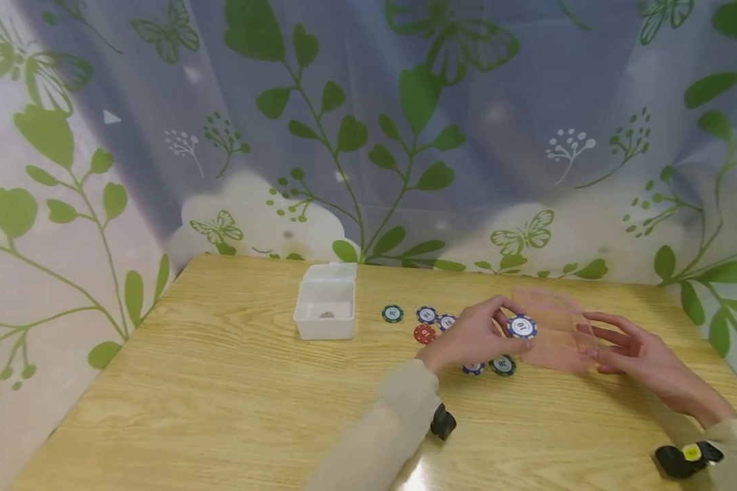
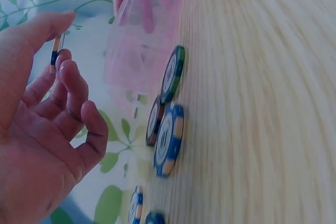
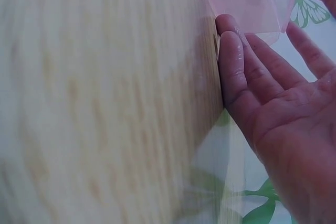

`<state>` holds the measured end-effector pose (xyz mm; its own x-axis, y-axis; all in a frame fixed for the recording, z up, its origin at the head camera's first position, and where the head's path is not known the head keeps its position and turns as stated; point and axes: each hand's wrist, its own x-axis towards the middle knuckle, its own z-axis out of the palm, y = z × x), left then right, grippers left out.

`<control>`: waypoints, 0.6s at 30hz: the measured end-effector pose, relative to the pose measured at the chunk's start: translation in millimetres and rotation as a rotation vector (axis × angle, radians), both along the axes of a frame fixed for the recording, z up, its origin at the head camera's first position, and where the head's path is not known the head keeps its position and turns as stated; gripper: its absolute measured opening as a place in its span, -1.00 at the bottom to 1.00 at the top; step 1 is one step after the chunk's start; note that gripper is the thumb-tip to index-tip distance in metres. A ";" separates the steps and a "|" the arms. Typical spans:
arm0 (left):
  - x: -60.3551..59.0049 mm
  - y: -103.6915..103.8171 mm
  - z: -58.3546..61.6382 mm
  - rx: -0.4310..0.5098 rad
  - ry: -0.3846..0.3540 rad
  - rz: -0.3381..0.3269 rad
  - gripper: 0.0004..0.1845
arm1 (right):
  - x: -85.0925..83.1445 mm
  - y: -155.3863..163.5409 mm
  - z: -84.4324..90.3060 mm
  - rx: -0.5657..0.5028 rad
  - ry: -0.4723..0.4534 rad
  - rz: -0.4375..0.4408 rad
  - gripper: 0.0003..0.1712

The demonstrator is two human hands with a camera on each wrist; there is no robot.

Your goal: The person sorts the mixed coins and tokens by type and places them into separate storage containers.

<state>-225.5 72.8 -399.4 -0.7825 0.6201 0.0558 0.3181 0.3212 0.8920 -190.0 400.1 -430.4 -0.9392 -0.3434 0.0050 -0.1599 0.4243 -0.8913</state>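
Note:
Between thumb and fingertips, my left hand [image 1: 475, 333] pinches a blue-and-white poker chip [image 1: 521, 328] marked 10. In the left wrist view this chip [image 2: 55, 51] appears edge-on. A see-through pink plastic box [image 1: 555, 341] stands just right of it, and my right hand [image 1: 641, 358] holds the box by its right side, thumb and fingers spread about the edge. On the table under and behind my left hand lie a red chip [image 1: 424, 333], a green chip [image 1: 502, 365], a blue chip [image 1: 426, 314] and several others, partly covered by the hand.
A white plastic box [image 1: 325, 329] with its lid raised stands left of the chips, a small round thing at its bottom. Another green chip [image 1: 392, 314] lies between it and the others. The wooden table [image 1: 221, 395] ends at a patterned curtain [image 1: 368, 136] behind.

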 end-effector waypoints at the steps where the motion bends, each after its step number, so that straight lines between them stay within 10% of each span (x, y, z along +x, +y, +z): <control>1: -0.5 2.8 0.1 0.009 -0.006 0.010 -0.52 | 0.0 0.4 0.0 -0.002 -0.002 0.000 -0.34; 18: -6.5 43.4 -9.8 0.025 -0.008 0.091 -0.53 | -1.0 2.7 0.3 -0.023 -0.018 0.031 -0.37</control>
